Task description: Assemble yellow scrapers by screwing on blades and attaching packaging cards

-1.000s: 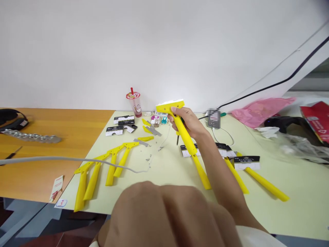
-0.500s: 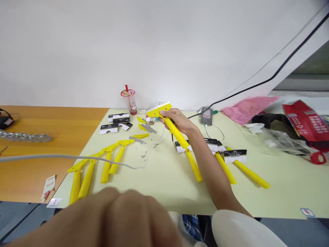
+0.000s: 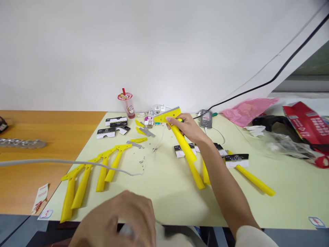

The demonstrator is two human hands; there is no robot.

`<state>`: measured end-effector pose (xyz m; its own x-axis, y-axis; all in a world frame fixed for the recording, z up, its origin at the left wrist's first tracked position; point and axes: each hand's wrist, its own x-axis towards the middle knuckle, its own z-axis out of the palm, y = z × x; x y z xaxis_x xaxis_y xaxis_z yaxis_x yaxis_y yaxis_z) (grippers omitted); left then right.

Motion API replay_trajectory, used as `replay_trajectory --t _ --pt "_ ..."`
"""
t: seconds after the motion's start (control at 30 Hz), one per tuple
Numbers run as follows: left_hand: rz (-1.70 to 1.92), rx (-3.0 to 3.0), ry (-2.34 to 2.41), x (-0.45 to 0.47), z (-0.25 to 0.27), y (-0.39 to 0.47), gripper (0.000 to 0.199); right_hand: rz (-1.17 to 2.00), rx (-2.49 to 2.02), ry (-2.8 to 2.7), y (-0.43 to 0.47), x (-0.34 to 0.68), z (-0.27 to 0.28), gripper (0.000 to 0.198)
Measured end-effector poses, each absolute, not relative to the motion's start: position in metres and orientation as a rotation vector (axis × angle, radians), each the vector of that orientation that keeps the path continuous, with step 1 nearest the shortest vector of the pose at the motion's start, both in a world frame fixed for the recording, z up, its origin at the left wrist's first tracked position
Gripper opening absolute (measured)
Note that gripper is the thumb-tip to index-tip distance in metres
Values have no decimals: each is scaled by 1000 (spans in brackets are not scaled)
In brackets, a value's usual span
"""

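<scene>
My right hand (image 3: 189, 127) is closed round the neck of a yellow scraper (image 3: 183, 143), held above the table with its bladed head up and its handle slanting down to the right. Close to the camera, my left hand (image 3: 123, 216) is curled up over the table's front edge. Whatever its fingers hold, if anything, is hidden. Several yellow scraper handles (image 3: 102, 173) stand in a row at the left. Between the hands and the wall lie grey blades (image 3: 147, 131), yellow blade covers (image 3: 138, 140) and small screws (image 3: 141, 161).
More yellow scrapers (image 3: 255, 179) with black-and-white cards (image 3: 236, 160) lie at the right. Other cards (image 3: 116, 121), a cup with a red straw (image 3: 130, 106) and a phone (image 3: 206, 118) are along the back. A grey cable (image 3: 64, 161) crosses the left side.
My left hand has drawn down, away from the camera. The scraper in my right hand has shifted slightly right and down, and its head is turned a little.
</scene>
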<state>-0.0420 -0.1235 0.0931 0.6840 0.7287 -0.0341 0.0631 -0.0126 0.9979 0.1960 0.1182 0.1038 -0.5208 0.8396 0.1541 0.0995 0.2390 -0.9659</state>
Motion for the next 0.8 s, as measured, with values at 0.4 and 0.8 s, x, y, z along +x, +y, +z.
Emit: replay_trajectory --t 0.4,0.8 --pt "607 1866 1563 -87 -26 -44 12 2042 -904 -966 84 230 32 37" --pt "529 1965 1513 -82 -32 -29 20 2033 -990 -1007 65 223 15 44"
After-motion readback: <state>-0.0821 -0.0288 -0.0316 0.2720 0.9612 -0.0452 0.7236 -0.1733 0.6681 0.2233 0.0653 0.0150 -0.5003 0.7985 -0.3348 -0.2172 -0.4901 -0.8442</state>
